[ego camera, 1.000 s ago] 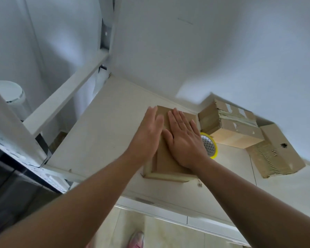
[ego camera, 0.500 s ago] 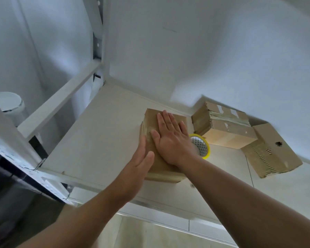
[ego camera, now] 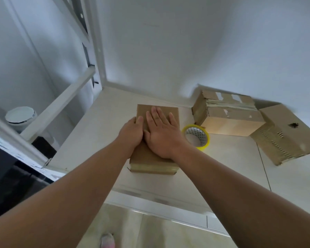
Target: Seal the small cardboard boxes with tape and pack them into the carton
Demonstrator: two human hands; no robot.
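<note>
Head view: at frame centre the small cardboard box (ego camera: 157, 140) lies on the white table (ego camera: 100, 126), tape roll (ego camera: 196, 136) just right. The left hand (ego camera: 131, 135) has returned from the box's side, fingers curled over its left edge; the right hand (ego camera: 164, 135) presses flat, fingers spread. Tape is likely being smoothed down.

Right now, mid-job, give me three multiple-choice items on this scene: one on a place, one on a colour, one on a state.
1. Where is the tape roll relative to the small box?
A. On the box's right
B. On top of it
C. On the floor

2. What colour is the roll's rim?
A. Red
B. Yellow
C. Blue

3. How is the right hand placed?
A. Clenched around the roll
B. Raised off everything
C. Flat, fingers spread on the box

Answers: 1 A, it stands on the shelf beside the box; 2 B, the rim shows yellow; 3 C, the palm lies open on the top.
</note>
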